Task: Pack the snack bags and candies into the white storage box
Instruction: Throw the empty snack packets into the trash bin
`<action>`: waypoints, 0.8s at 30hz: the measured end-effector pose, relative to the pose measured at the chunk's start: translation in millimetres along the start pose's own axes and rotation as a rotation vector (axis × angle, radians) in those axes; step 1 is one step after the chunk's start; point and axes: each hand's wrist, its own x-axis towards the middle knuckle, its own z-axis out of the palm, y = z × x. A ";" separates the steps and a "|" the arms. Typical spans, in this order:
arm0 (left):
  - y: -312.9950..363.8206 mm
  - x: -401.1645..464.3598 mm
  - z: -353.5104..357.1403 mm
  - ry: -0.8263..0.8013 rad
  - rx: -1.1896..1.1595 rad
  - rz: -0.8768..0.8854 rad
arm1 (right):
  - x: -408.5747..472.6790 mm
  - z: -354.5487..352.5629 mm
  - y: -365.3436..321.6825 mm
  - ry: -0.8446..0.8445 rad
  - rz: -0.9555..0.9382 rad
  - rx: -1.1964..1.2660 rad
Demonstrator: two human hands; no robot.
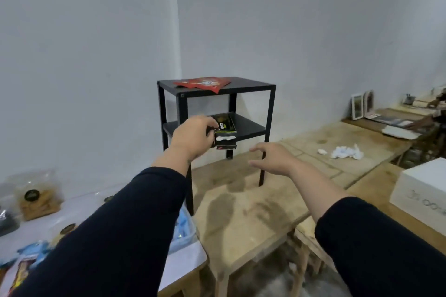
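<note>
Pale grey walls are meeting in a corner behind a black two-tier stand (251,87) that is standing on a worn wooden surface (241,200). I am holding a small black carton (224,131) in my left hand (193,136), fingers curled round its end, at the level of the stand's lower shelf; its white lettering is too blurred to read. My right hand (272,159) is hovering just beside it, fingers spread wide and holding nothing. Red snack bags (202,84) are lying on the stand's top. Far right, the white storage box (420,190) is sitting with faint, unreadable writing on its side. Lower left, clear bags of biscuits (36,198) with round dark labels and colourful packets (21,267) are resting on a white surface (183,267). Crumpled white paper (347,153) is lying beyond the stand.
</note>
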 end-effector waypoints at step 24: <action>-13.7 148.7 13.6 0.101 0.597 0.123 | 158.2 34.4 -19.1 0.137 0.032 0.150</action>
